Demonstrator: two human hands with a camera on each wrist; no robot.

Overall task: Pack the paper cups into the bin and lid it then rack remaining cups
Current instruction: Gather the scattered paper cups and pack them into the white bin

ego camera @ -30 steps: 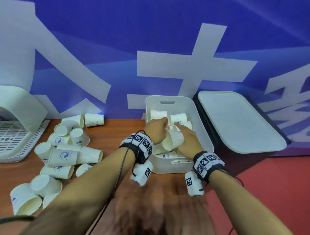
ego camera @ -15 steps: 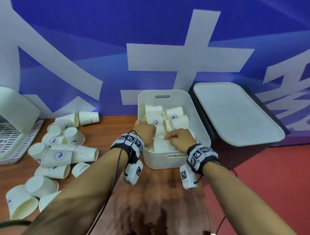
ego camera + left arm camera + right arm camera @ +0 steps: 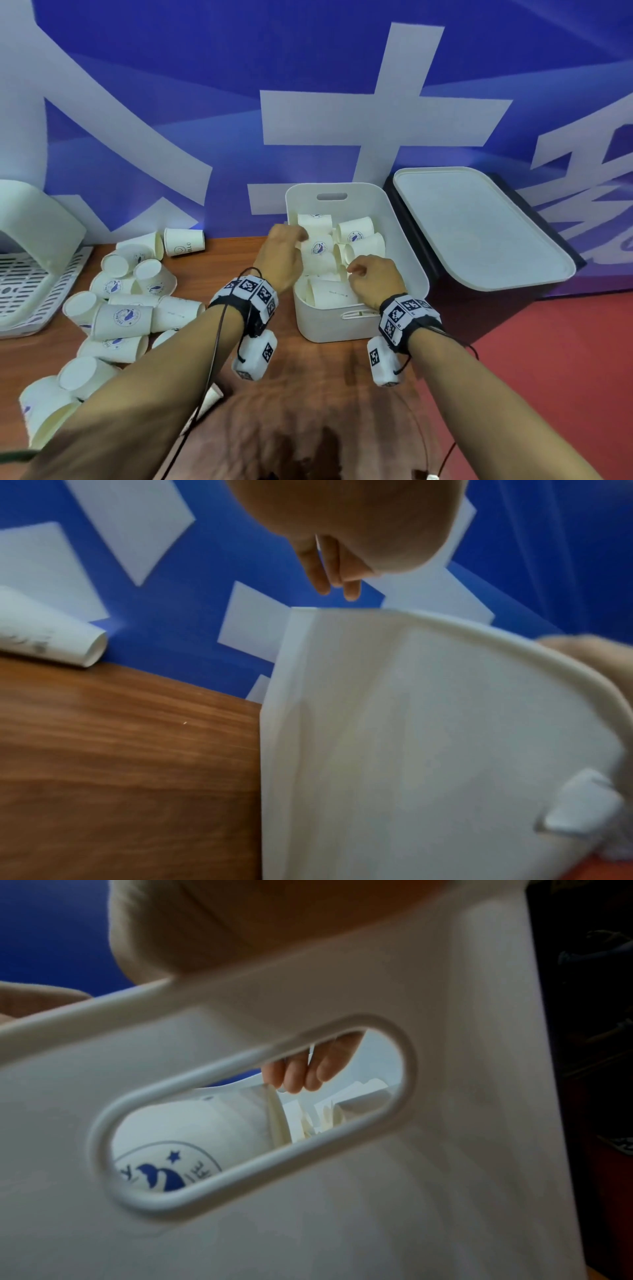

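The white bin (image 3: 404, 240) stands on the wooden table (image 3: 239, 342), its far end against the blue and white banner (image 3: 205, 102); every place below is given from this bin. Inside it lie a good many paper cups (image 3: 356, 228) on their sides, some printed with a blue round mark. The left hand (image 3: 281, 255) hangs over the bin's left wall; the left wrist view shows its fingers (image 3: 320, 572) pointing down, loose and close together just above the rim, with nothing in them. The right hand (image 3: 375, 282) is over the near end of the bin, knuckles up and fingers bent downward into it. Through the handle slot in the near wall, the right wrist view shows those fingertips (image 3: 294, 1074) at the rim of a cup lying there, but whether they pinch it or only touch it I cannot tell. Another cup with the blue mark (image 3: 178, 1139) lies right behind that slot. The lid (image 3: 479, 233) lies flat just right of the bin, resting on a dark box (image 3: 388, 192). Left of the bin, a heap of loose cups (image 3: 123, 315) sprawls across the table, most tipped over, two of them near the banner. Farther left than the heap sits the white slotted rack (image 3: 20, 284)
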